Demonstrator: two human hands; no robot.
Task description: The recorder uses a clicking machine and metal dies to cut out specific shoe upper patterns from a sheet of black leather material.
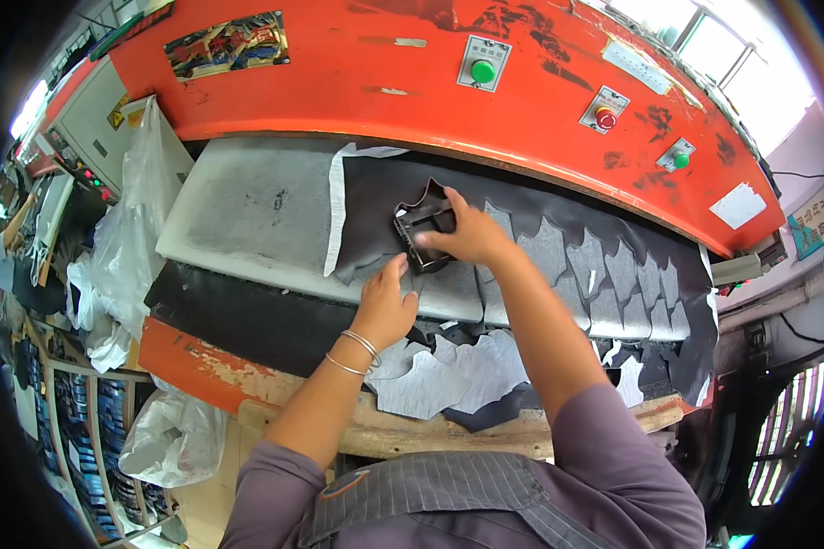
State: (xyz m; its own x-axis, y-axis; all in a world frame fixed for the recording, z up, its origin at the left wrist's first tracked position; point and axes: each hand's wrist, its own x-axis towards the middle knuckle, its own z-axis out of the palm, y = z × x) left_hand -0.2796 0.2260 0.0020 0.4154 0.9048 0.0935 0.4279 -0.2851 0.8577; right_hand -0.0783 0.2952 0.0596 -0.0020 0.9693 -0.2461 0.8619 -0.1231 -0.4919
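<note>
My right hand [471,231] grips a dark metal cutting die [423,224] with a curved, pointed outline. The die stands on a sheet of black leather [375,197], near the sheet's left end. Just below the die, at the leather's near edge, is my left hand [389,297], its thumb apart from its fingers. Nothing shows in that hand; whether its fingertips touch the leather or the die I cannot tell. Along the right part of the sheet, a row of cut-out gaps [545,252] bares the pale pad [247,210] underneath.
Cut pieces with pale backs [458,371] lie in a pile on the near ledge. Behind the pad rises an orange machine beam [357,82] with a green button [482,71] and a red button [605,117]. Plastic bags [176,435] hang at the left, beside a shelf rack [92,430].
</note>
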